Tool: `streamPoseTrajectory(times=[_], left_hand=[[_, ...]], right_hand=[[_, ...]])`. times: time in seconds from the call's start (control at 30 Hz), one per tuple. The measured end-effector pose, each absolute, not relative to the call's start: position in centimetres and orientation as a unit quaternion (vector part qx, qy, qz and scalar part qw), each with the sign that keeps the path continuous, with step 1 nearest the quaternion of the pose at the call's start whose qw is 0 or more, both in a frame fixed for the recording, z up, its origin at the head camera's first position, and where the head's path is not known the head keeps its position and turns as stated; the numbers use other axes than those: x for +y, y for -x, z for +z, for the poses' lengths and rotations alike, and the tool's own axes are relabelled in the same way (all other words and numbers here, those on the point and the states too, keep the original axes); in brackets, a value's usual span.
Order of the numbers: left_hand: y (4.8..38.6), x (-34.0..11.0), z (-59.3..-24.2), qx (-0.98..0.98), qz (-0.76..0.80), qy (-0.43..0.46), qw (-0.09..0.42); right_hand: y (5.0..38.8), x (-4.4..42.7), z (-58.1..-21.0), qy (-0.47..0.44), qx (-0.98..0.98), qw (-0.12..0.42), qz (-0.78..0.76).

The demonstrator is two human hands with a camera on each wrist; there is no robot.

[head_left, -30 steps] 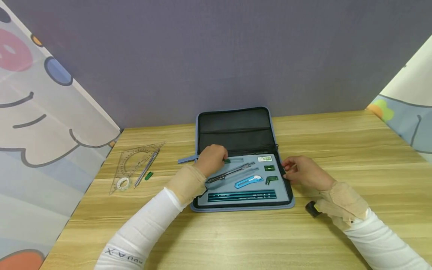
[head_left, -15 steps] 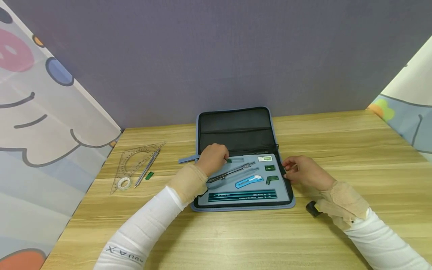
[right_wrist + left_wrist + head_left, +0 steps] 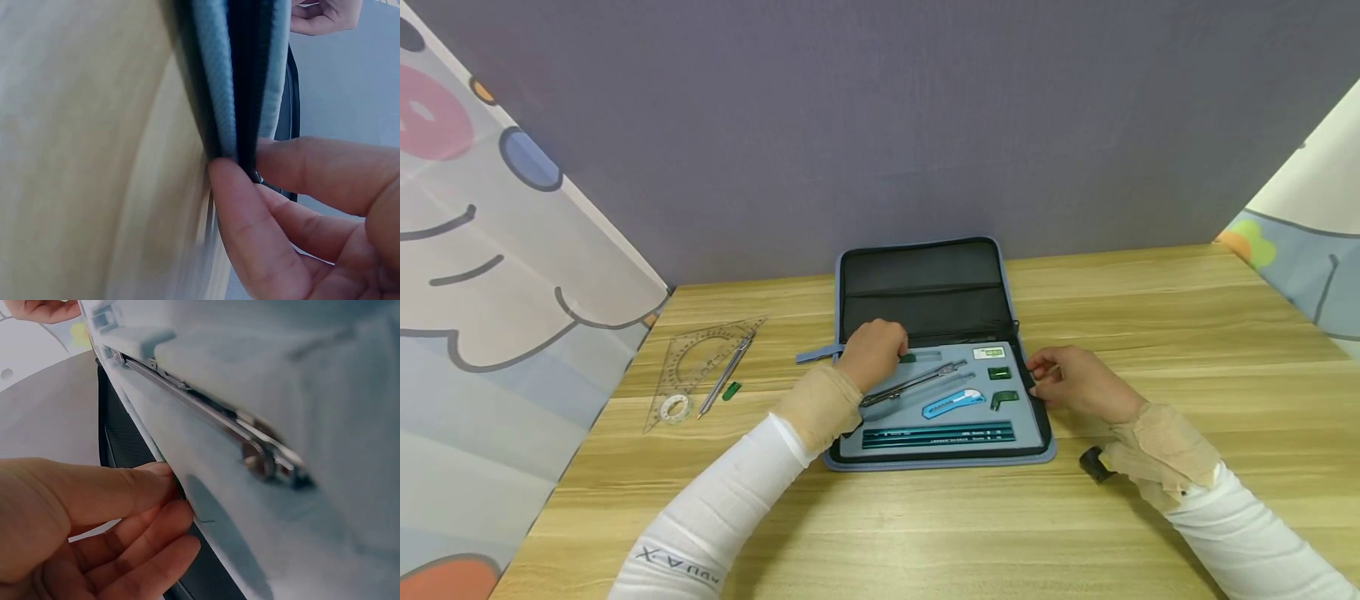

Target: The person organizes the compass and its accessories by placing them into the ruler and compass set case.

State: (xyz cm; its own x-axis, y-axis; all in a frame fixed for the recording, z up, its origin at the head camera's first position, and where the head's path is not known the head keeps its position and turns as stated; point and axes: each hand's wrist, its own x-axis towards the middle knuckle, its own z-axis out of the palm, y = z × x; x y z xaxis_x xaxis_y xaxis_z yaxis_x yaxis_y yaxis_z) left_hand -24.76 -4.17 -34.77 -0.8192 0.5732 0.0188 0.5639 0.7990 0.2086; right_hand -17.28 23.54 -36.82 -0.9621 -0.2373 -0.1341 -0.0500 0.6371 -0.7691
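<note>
Pinching is seen w/ both hands. Small green pc. (image 3: 908, 358) in upper slot of grey tray (image 3: 1028, 421) is held at its L end betw. thumb + finger of L hand (image 3: 874, 354). Tray is seated in open zip case (image 3: 940, 464), whose R edge is nipped by R hand (image 3: 1078, 383). Compass (image 3: 917, 383), blue cutter (image 3: 953, 404) + dk. pencils (image 3: 938, 435) are slotted nearby. Set sq. (image 3: 679, 346) + tape roll (image 3: 674, 407) are laid well apart, L side of table (image 3: 1150, 317).
</note>
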Motion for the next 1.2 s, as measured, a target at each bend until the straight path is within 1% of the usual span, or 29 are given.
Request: streamPoseTrajectory(times=[0.23, 0.47, 0.87, 1.07, 1.2], left_hand=[[24.6, -4.2, -34.6, 0.949, 0.093, -0.301, 0.015], [24.4, -4.1, -34.4, 0.947, 0.092, -0.305, 0.034], [24.4, -4.4, -34.5, 0.942, 0.123, -0.311, 0.027], [24.3, -5.2, -34.2, 0.941, 0.137, -0.308, 0.034], [24.3, -6.6, -33.5, 0.944, 0.144, -0.295, 0.028]], right_hand=[[17.3, 23.5, -36.8, 0.079, 0.898, 0.114, -0.418], [17.4, 23.5, -36.9, 0.080, 0.897, 0.113, -0.420], [17.4, 23.4, -36.9, 0.076, 0.895, 0.116, -0.423], [17.3, 23.5, -36.9, 0.077, 0.896, 0.115, -0.421], [17.3, 23.7, -36.9, 0.074, 0.896, 0.118, -0.422]])
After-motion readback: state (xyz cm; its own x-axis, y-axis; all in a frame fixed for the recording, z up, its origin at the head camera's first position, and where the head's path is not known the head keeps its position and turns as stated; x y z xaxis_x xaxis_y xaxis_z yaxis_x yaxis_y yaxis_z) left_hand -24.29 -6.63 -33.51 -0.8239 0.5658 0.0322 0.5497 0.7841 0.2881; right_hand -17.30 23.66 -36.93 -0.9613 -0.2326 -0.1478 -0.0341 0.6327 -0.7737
